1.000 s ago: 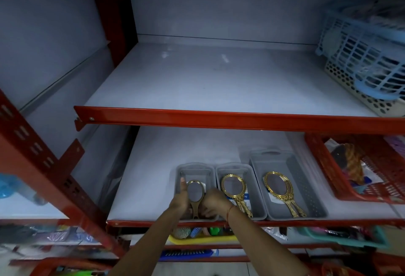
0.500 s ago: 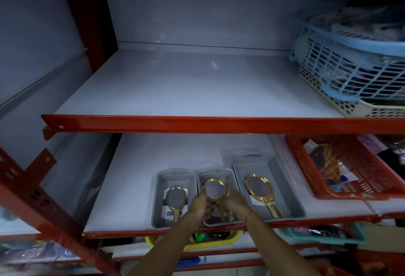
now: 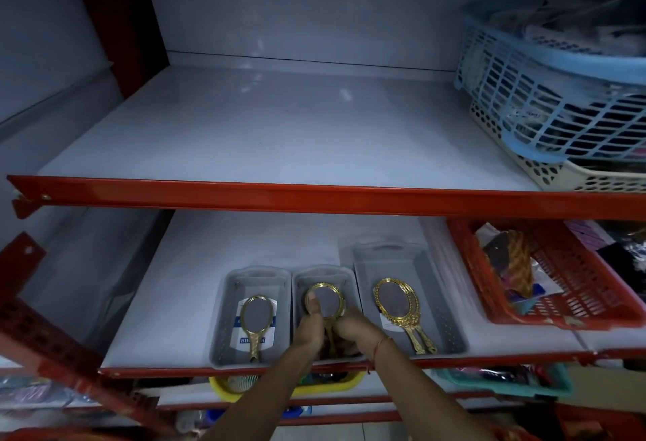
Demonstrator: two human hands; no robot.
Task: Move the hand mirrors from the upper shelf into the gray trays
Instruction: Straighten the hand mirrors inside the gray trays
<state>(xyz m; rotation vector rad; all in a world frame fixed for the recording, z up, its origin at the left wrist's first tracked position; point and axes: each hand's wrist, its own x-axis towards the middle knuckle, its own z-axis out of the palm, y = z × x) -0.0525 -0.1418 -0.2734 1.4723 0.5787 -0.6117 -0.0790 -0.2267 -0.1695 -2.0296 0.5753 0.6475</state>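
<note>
Three gray trays stand side by side on the lower shelf. The left tray (image 3: 223, 318) holds one gold oval hand mirror (image 3: 257, 314). The right, larger tray (image 3: 444, 304) holds gold hand mirrors (image 3: 393, 302) stacked on each other. Over the middle tray (image 3: 323, 274), both hands grip a round gold mirror (image 3: 327, 300). My left hand (image 3: 309, 323) has its thumb on the mirror's frame. My right hand (image 3: 353, 330) holds the handle area, which is hidden. The upper shelf (image 3: 262, 146) shows no mirrors.
A blue basket (image 3: 545, 90) sits on a cream basket (image 3: 576, 174) at the upper shelf's right. A red basket (image 3: 576, 283) of goods stands right of the trays. A yellow tray (image 3: 279, 388) and a teal tray (image 3: 507, 381) lie below. Red shelf rails (image 3: 314, 197) cross the front.
Both hands left the mirror lying in the left tray and moved right to the middle tray, where they now hold the round mirror. The view shifted left and closer.
</note>
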